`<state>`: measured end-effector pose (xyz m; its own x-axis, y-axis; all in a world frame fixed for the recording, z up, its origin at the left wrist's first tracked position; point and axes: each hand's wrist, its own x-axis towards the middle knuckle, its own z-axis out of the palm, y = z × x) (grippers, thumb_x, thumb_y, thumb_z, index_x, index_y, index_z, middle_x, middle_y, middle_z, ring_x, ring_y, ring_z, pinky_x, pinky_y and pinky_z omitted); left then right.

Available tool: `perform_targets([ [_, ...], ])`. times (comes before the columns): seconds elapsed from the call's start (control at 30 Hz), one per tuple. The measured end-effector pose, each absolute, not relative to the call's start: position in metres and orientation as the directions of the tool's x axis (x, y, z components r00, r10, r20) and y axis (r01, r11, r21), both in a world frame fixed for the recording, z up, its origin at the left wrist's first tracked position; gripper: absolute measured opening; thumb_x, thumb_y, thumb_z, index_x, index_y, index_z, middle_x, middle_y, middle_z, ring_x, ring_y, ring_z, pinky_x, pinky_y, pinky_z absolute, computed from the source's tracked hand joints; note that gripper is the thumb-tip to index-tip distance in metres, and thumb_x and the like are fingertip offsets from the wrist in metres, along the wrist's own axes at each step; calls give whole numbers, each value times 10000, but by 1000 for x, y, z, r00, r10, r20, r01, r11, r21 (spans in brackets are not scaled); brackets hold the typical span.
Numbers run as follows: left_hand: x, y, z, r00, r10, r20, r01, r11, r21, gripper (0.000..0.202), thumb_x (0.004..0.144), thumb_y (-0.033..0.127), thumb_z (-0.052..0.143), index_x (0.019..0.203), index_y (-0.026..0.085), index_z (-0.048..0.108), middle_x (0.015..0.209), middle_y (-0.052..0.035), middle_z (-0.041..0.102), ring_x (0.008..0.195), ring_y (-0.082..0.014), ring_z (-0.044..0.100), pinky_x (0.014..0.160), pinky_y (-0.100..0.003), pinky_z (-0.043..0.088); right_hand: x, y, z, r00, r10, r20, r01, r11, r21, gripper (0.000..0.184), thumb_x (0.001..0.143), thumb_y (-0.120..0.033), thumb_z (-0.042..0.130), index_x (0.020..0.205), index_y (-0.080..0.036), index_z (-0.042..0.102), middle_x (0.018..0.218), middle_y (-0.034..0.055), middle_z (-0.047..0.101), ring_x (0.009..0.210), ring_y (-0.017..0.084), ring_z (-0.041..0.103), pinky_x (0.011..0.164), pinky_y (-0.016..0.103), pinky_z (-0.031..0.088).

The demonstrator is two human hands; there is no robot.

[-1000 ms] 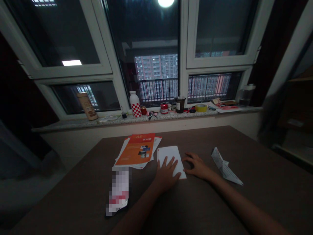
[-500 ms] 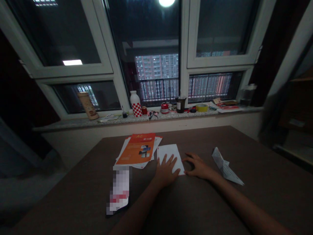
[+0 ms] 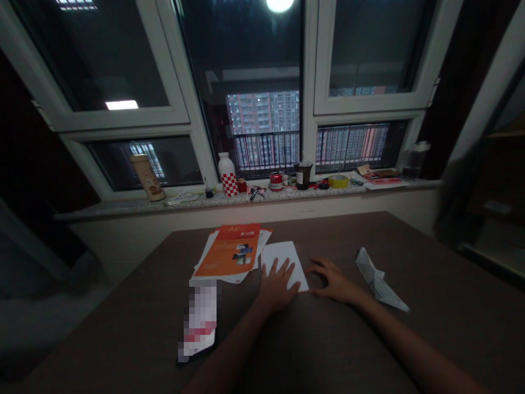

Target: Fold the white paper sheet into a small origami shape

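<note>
A white sheet of paper (image 3: pixel 283 251) lies flat in the middle of the table, its left edge close to a stack of printed sheets. My left hand (image 3: pixel 276 287) rests on it, palm down with the fingers spread. Just right of the paper's edge, my right hand (image 3: pixel 330 282) curves thumb and forefinger apart and holds nothing. Farther right lies a folded paper boat (image 3: pixel 378 280) with printed text on it, untouched by either hand.
An orange-covered stack of printed sheets (image 3: pixel 229 251) sits left of the paper. Nearer me is a phone (image 3: pixel 200 323) with a pixelated screen. Along the windowsill (image 3: pixel 192 205) stand a checkered bottle (image 3: pixel 228 175), a tan tumbler (image 3: pixel 147 178), a dark cup (image 3: pixel 303 176) and yellow tape (image 3: pixel 338 181).
The white paper has slid slightly to the left, with my left hand on it. My right hand has shifted very little.
</note>
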<state>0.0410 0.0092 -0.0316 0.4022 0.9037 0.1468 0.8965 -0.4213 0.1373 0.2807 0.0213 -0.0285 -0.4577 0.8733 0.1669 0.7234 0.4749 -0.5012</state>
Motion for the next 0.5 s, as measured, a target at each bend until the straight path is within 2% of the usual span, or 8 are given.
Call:
perform_targets([
  [0.07,40,8,-31,410,901,143,893,-428,138,640,933,620,281,1507,340,246,1585,20,229,1461,-340,124,1131,-658,88,281,21,-31,-448,874,189,714,477,-512,537,703,-496,733,1202,-325,636,1463,60,423,1364,318,329,1111,507,252],
  [0.23,38,3,-28,453,880,139,870,-471,145,625,938,610,295,1503,347,249,1581,31,242,1463,-325,130,1137,-647,108,281,21,-33,-419,870,259,672,489,-556,241,813,-408,640,1022,-334,735,1373,34,509,1316,277,390,1106,475,285],
  [0.5,38,-2,-25,481,870,104,855,-492,164,620,932,598,337,1496,350,265,1581,28,244,1461,-330,135,1133,-659,100,278,19,-28,-430,869,244,691,491,-530,209,861,-400,597,986,-359,758,1349,26,522,1303,285,394,1112,475,286],
])
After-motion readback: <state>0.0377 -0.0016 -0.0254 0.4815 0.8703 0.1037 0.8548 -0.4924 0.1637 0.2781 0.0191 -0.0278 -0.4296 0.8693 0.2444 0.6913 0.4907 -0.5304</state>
